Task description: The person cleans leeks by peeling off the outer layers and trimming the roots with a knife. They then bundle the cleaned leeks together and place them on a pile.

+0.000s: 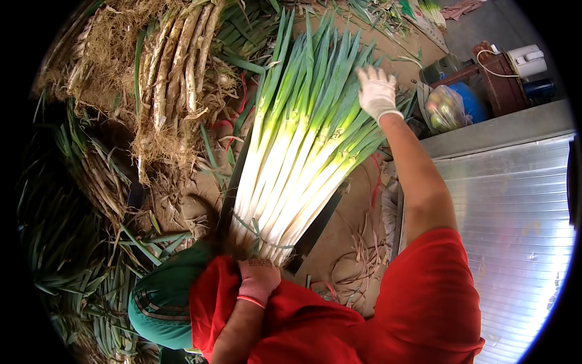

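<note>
A thick bundle of long green onions (291, 168) lies before me, its green leaves fanned out at the far end. A green leaf-like tie (257, 232) runs around the white stalks near the roots. Against the root end rests my left hand (260, 277) in a pinkish work glove; its fingers are turned under and hidden, so its grip cannot be made out. My right hand (378, 90), in a white glove, is over the leaves on the right side with fingers spread. It is slightly blurred, and whether it touches them is unclear. A dark support (313, 227) shows beneath the bundle.
Untrimmed onions with dry, rooty stalks (177, 68) are heaped at upper left. More leafy onions (104, 314) lie at lower left. Ribbed metal sheeting (504, 227) and a ledge stand at right, near a motor (527, 60) and a bag of fruit (443, 109). Strings (359, 259) litter the floor.
</note>
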Demonstrator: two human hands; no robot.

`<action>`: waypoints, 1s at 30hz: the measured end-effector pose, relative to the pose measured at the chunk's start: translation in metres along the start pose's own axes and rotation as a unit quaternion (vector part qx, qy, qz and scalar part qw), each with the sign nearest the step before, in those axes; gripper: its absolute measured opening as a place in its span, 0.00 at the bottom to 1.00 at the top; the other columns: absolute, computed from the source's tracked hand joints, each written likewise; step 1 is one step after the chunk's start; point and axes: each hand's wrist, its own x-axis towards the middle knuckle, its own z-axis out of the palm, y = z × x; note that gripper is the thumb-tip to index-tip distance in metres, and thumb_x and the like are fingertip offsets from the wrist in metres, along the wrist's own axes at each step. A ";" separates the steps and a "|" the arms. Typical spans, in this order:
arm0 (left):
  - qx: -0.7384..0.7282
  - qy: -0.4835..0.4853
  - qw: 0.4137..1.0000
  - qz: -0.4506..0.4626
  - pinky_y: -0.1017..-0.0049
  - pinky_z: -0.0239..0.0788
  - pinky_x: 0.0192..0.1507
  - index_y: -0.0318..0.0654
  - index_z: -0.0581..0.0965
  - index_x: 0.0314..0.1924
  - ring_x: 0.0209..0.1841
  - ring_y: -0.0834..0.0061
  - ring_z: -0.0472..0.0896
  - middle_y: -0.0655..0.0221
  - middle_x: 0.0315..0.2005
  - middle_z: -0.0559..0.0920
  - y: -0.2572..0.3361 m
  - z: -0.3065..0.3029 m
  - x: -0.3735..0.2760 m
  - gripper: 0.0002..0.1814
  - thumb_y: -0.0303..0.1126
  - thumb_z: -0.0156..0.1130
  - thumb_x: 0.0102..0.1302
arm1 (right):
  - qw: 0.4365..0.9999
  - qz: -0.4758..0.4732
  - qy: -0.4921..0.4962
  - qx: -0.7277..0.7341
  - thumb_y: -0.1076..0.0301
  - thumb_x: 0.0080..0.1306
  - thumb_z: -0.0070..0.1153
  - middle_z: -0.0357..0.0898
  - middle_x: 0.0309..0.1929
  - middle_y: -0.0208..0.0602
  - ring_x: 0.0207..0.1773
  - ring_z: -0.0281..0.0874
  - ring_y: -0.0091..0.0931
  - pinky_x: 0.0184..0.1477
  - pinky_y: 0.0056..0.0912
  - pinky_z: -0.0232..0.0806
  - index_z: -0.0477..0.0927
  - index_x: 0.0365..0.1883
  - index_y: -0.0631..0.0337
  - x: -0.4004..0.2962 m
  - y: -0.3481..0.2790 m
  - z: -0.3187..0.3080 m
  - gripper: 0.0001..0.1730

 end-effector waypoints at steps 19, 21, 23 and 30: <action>0.003 -0.044 0.999 -0.009 0.51 0.62 0.55 0.43 0.82 0.44 0.49 0.60 0.80 0.61 0.45 0.82 0.013 -0.012 0.006 0.20 0.45 0.48 0.62 | 0.921 0.228 0.125 0.291 0.37 0.62 0.47 0.50 0.71 0.45 0.71 0.48 0.48 0.69 0.47 0.47 0.53 0.69 0.59 -0.007 -0.074 0.129 0.46; -0.007 -0.067 0.998 -0.009 0.53 0.64 0.53 0.44 0.83 0.43 0.49 0.61 0.80 0.62 0.45 0.83 0.013 -0.018 0.009 0.19 0.43 0.47 0.63 | 0.919 0.212 0.085 0.321 0.37 0.63 0.46 0.49 0.72 0.43 0.72 0.47 0.47 0.70 0.47 0.46 0.51 0.70 0.58 0.004 -0.076 0.120 0.46; 0.002 -0.069 0.998 0.000 0.55 0.67 0.50 0.43 0.83 0.41 0.47 0.62 0.81 0.62 0.43 0.83 0.011 -0.019 0.011 0.20 0.44 0.47 0.63 | 0.922 0.223 0.046 0.314 0.37 0.64 0.45 0.47 0.73 0.42 0.73 0.44 0.46 0.71 0.46 0.44 0.50 0.71 0.57 0.004 -0.079 0.113 0.47; 0.022 -0.075 0.997 -0.016 0.59 0.69 0.50 0.44 0.80 0.47 0.48 0.64 0.81 0.64 0.45 0.83 0.013 -0.024 0.006 0.24 0.51 0.45 0.65 | 0.940 0.211 0.179 0.199 0.40 0.66 0.42 0.52 0.70 0.48 0.70 0.47 0.50 0.69 0.54 0.41 0.56 0.68 0.57 -0.040 -0.081 0.113 0.40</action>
